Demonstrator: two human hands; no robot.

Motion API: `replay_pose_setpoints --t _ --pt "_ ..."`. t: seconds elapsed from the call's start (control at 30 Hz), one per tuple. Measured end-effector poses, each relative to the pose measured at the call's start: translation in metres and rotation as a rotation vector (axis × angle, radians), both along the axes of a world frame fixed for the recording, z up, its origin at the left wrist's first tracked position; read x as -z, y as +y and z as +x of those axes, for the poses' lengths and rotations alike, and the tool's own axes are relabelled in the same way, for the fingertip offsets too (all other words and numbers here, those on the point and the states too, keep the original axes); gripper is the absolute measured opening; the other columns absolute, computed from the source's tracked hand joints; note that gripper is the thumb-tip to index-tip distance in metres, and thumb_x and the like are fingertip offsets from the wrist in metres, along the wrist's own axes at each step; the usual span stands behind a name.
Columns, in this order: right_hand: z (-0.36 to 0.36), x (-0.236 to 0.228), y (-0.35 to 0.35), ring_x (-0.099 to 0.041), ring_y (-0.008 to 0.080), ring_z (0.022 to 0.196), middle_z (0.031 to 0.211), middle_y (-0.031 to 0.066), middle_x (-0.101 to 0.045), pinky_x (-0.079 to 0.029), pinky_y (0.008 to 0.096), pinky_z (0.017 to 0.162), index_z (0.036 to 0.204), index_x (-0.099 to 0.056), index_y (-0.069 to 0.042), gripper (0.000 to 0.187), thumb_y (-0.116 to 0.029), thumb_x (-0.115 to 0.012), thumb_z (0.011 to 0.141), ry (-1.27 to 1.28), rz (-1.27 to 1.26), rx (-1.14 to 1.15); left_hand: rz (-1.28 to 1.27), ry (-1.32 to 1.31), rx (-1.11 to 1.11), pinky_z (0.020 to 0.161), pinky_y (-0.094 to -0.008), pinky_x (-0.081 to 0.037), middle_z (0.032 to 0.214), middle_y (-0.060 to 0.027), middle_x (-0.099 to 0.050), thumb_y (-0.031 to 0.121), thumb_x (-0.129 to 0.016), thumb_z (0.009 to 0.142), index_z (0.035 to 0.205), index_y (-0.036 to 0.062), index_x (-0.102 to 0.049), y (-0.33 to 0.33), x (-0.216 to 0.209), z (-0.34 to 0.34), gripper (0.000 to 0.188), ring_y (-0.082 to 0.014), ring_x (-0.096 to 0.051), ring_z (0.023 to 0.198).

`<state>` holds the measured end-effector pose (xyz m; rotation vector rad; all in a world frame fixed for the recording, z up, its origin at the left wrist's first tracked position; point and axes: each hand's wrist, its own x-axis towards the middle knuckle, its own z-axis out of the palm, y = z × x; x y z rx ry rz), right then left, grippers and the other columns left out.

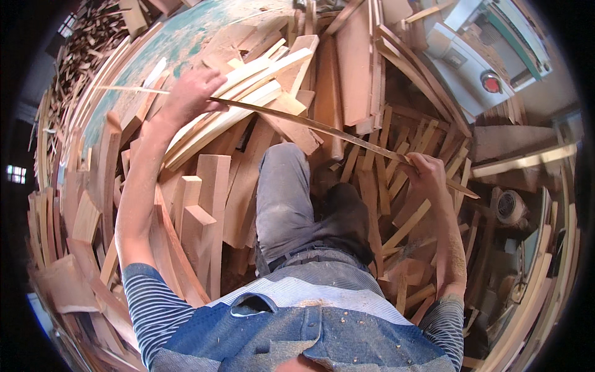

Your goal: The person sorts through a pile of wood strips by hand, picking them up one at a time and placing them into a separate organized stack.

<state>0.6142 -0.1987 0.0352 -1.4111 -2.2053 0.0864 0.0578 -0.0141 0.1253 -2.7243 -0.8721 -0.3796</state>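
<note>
Wooden strip (310, 123) spans left hand (193, 93) to right hand (427, 172) (slantwise).

The wooden strip (310, 126) spans from the left hand (193, 93) to the right hand (426, 172), crossing above the batten stack (226, 129). The battens lie on loose boards, forward and left of the person's legs (284, 186). The table (204, 26) is located beyond the battens; an offcut heap (87, 53) lies to its left. The machine (468, 74) stands forward of the right hand, farther right.
</note>
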Motion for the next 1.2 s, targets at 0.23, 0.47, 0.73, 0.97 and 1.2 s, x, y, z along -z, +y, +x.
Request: replay_pose_setpoints --t 0.23,0.47,0.73,0.97,1.2 --pt "-0.027 0.075 0.027 -0.063 0.0394 0.069 0.073 0.0171 -0.060 -0.047 0.0478 0.060 0.086 -0.056 -0.006 0.033 -0.034 -0.072 0.095 -0.027 -0.183 0.005 -0.268 0.114 -0.243 0.076 -0.0468 -0.052 0.084 -0.0142 -0.068 0.041 -0.065 0.097 0.089 0.0043 -0.064 0.007 0.054 -0.037 0.037 -0.0362 -0.067 0.087" --pt "-0.077 0.111 0.025 -0.061 0.0415 0.070 0.075 0.0170 -0.060 -0.045 0.0499 0.060 0.083 -0.049 -0.006 0.037 -0.033 -0.069 0.097 0.057 -0.270 -0.017 -0.379 0.203 -0.325 0.080 -0.0478 -0.052 0.094 -0.0191 -0.069 0.043 -0.061 0.099 0.098 0.0058 -0.069 0.006 0.077 -0.083 0.038 -0.0409 -0.066 0.092" --pt "-0.093 0.150 -0.030 -0.065 0.0431 0.085 0.089 0.0229 -0.065 -0.049 0.0519 0.072 0.099 -0.063 0.000 0.027 -0.026 -0.067 0.098 0.265 -0.364 0.331 -0.324 0.237 -0.436 0.058 -0.0418 -0.055 0.070 -0.0139 -0.067 0.047 -0.062 0.099 0.078 0.0076 -0.070 -0.059 0.070 -0.039 0.046 -0.0318 -0.069 0.065" --pt "-0.106 0.116 -0.051 -0.068 0.0264 0.078 0.089 0.0122 -0.072 -0.055 0.0397 0.072 0.106 -0.066 -0.001 0.022 -0.024 -0.063 0.104 0.550 -0.257 0.581 -0.020 0.188 -0.535 0.054 -0.0405 -0.055 0.070 -0.0057 -0.067 0.050 -0.054 0.103 0.089 0.0098 -0.072 -0.040 -0.010 0.054 0.046 -0.0251 -0.069 0.062" --pt "-0.094 -0.084 0.030 -0.063 0.0171 0.081 0.096 0.0087 -0.067 -0.053 0.0320 0.076 0.109 -0.058 0.000 0.025 -0.024 -0.051 0.110 1.166 0.218 0.316 -0.060 -0.166 -0.405 0.061 -0.0408 -0.059 0.083 -0.0089 -0.069 0.029 -0.055 0.103 0.099 0.0059 -0.064 -0.055 -0.107 0.200 0.025 -0.0255 -0.073 0.079"
